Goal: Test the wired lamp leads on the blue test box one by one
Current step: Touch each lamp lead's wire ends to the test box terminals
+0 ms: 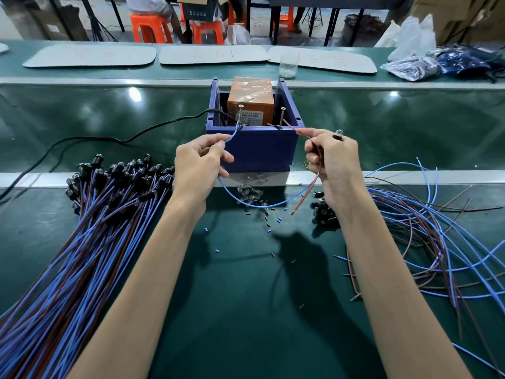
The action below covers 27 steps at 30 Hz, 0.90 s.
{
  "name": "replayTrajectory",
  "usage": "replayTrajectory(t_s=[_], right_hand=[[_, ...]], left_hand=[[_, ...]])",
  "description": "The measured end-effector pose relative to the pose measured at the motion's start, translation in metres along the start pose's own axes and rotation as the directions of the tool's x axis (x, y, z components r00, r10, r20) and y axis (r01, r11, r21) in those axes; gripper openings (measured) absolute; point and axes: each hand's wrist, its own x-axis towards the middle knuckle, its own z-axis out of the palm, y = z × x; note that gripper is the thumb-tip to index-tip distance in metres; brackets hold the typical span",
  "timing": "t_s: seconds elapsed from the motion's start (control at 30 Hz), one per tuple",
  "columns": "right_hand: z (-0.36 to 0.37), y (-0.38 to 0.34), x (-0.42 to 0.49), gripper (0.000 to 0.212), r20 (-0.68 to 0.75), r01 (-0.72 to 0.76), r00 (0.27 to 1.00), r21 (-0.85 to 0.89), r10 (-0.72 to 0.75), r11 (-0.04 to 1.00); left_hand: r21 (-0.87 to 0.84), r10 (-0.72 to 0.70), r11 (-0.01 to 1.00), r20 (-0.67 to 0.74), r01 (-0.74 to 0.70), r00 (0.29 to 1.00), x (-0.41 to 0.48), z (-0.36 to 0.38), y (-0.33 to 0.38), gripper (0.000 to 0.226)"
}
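Wire bundle left; loose bulbs before box.

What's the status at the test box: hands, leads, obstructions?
Left hand pinches blue lead, tip at left screw. Right hand pinches brown lead, tip near right screw. Nothing blocking blue test box.

Green workbench, orange stools, cardboard boxes

orange block in blue test box: label illeg; white boards: red scrawl illeg
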Motion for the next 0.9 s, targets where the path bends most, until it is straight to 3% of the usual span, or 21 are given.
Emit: replayTrajectory(t_s=[0.33,0.57,0.9], right_hand=[[0.0033,0.0001,-0.0021,0.033,-0.014,-0.006,1.000,-0.002,0.006,1.000],[0.0000,0.0005,0.0010,0.031,-0.221,0.038,0.975,0.124,-0.009,0.992],[0.0026,0.0035,-0.0006,0.031,-0.109,-0.006,0.994,-0.014,0.005,1.000]], left_hand=[[-0.016,0.001,1.000,0.000,-0.001,1.000,-0.0003,-0.0025,0.0008,0.022],[-0.039,0.005,0.999,-0.050,-0.007,0.999,-0.0006,-0.0021,0.0021,0.020],[0.001,0.004,1.000,-0.019,-0.004,1.000,0.0000,-0.0042,0.0016,0.024]])
